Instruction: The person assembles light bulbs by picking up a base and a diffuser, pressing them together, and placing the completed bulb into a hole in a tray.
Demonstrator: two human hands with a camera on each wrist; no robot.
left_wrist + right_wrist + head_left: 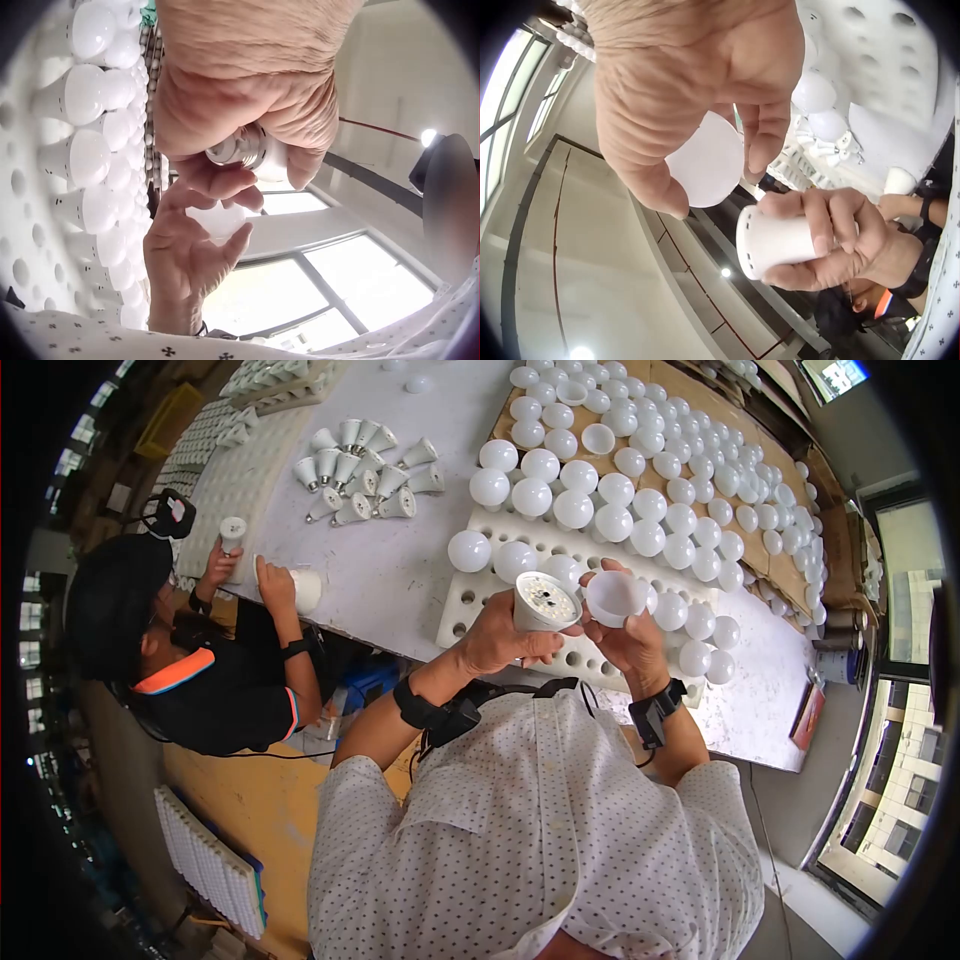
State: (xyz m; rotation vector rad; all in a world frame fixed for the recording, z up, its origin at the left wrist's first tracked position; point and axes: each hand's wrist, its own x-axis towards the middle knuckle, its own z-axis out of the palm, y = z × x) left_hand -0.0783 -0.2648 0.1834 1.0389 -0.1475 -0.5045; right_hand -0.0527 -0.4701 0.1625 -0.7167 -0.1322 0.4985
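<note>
In the head view my left hand (500, 637) grips a white bulb base (546, 601), its open top showing a board with small parts. Beside it my right hand (636, 644) holds a white dome cover (615, 598), hollow side toward the camera. Base and cover are apart. The left wrist view shows the metal screw end (238, 147) inside my left hand (247, 97). The right wrist view has the cover (708, 161) between thumb and fingers of my right hand (697, 90), and the base body (776, 241) held sideways in my left hand (847, 240).
A white foam tray (463, 600) with rows of domed bulbs stands in front of me. More domes lie on cardboard (690, 390) behind. Loose bulb bases (358, 470) are piled at the left. Another person (200, 690) sits at the left, holding a base.
</note>
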